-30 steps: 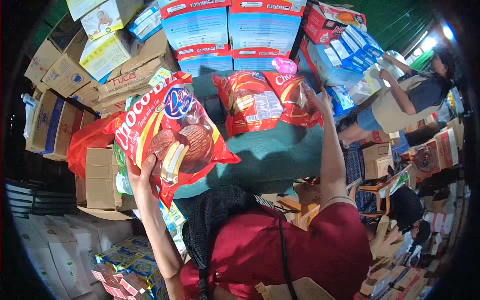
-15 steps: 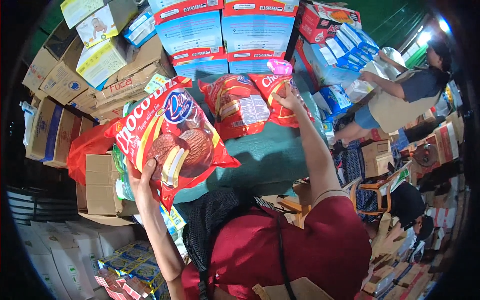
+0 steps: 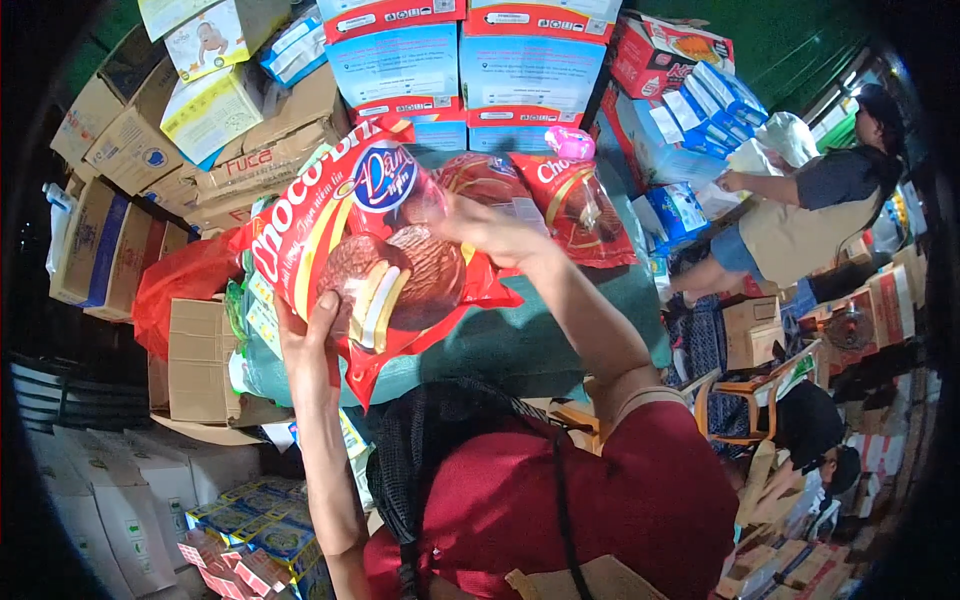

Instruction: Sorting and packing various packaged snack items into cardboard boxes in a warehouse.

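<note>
A large red bag of chocolate pies [image 3: 350, 255] is tilted up in front of me. My left hand [image 3: 312, 335] grips its lower left edge, thumb on the front. My right hand [image 3: 495, 235] reaches across to the bag's right side; its fingers are blurred, so I cannot tell whether they grip. A second red bag of chocolate pies [image 3: 485, 178] lies behind, largely covered by the held bag and my right hand. To the right, a third red bag [image 3: 585, 215] rests on the dark green woven surface [image 3: 570, 320], with a small pink packet [image 3: 568, 142] at its top.
Blue and red cartons [image 3: 390, 75] are stacked at the back. Brown boxes [image 3: 130, 160] and a red plastic bag [image 3: 185, 285] stand left. A person in a tan vest [image 3: 810, 205] handles packages at the right. Wooden chairs [image 3: 740, 395] and more boxes lie beyond my right arm.
My right hand has left the rightmost bag and moved left to the held bag. The held bag has shifted slightly right and up with my left hand, covering more of the second bag.
</note>
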